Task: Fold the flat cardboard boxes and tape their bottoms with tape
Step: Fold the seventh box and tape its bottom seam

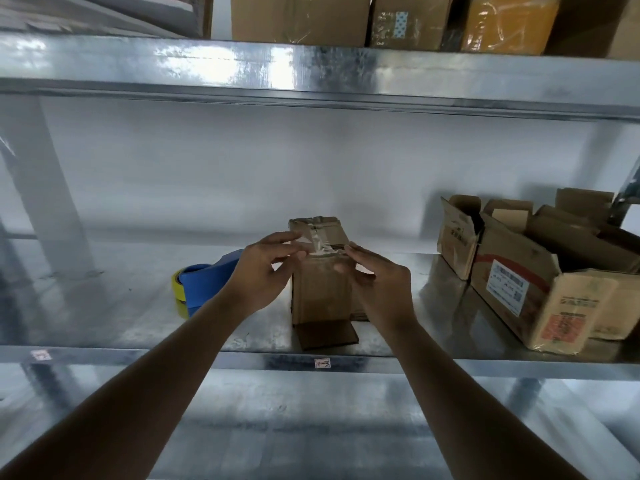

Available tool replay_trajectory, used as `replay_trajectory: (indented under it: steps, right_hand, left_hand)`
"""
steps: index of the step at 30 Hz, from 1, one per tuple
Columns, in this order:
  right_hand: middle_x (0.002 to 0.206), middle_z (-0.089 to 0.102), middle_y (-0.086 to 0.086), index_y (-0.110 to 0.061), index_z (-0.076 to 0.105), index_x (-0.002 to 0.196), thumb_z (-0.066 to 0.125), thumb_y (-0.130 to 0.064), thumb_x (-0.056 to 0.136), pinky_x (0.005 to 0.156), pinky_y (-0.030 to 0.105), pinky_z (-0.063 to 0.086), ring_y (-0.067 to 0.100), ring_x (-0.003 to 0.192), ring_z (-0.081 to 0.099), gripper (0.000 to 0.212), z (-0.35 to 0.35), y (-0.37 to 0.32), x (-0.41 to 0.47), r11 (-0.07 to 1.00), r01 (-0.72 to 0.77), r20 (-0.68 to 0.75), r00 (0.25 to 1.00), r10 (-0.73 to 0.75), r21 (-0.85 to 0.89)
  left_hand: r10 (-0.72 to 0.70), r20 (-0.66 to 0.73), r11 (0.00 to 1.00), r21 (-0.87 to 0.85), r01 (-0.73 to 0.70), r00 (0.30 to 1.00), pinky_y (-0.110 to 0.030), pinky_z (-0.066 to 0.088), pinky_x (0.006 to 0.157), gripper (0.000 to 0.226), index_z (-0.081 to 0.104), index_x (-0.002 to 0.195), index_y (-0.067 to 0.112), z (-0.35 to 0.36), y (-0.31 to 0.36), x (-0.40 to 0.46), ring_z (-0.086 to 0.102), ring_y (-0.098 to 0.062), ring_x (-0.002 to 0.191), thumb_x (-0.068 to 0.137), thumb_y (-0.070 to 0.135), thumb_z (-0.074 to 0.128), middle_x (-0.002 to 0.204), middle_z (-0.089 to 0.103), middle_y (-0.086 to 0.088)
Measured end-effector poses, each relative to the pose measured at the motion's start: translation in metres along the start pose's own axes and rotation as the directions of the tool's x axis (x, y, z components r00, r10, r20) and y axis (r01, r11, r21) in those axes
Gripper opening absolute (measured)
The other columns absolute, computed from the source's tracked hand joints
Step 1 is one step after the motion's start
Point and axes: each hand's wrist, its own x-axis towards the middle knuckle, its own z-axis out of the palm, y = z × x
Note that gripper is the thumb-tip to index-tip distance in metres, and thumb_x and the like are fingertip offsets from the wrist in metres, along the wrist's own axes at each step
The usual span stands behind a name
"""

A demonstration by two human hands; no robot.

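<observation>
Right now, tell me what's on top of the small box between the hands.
Clear tape runs across the small box; both hands' fingers hide its near end.

You are looking at 2 hands: the left hand [260,268] and the right hand [375,282]. 1 small cardboard box [320,285] is standing upright, 1 tape dispenser [204,280] is sitting beside it, 2 open cartons [519,289] are resting at the right, and 3 boxes [408,20] are showing on the upper shelf.

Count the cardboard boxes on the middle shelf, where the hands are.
3: a small taped box between both hands, and two open boxes at right, one large, one smaller behind it. More may be hidden.
</observation>
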Motion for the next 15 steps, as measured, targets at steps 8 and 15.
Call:
replay_trajectory:
  steps: [8,15]
  right_hand:
    - [0.119,0.071,-0.006,-0.009,0.076,0.12,0.076,-0.009,0.093,0.102,0.023,0.053,-0.002,0.114,0.065,0.027,0.013,0.003,-0.005,0.994,-0.097,-0.116,0.988,0.101,0.042]
    - [0.118,0.072,-0.006,-0.011,0.077,0.118,0.078,-0.009,0.091,0.098,0.025,0.056,-0.002,0.114,0.065,0.027,0.014,0.004,-0.003,0.993,-0.102,-0.112,0.988,0.109,0.068]
  left_hand:
    - [-0.009,0.181,0.99,0.141,-0.017,0.983,-0.039,0.037,0.122,0.046,0.046,0.155,0.024,-0.002,-0.011,-0.012,0.042,-0.011,0.148,0.111,0.034,0.041,0.158,0.047,0.004]
    - [0.053,0.215,0.957,0.268,-0.111,0.975,-0.039,0.042,0.119,0.054,0.044,0.157,0.022,-0.005,-0.013,-0.01,0.046,-0.016,0.145,0.11,0.047,0.033,0.159,0.046,0.003]
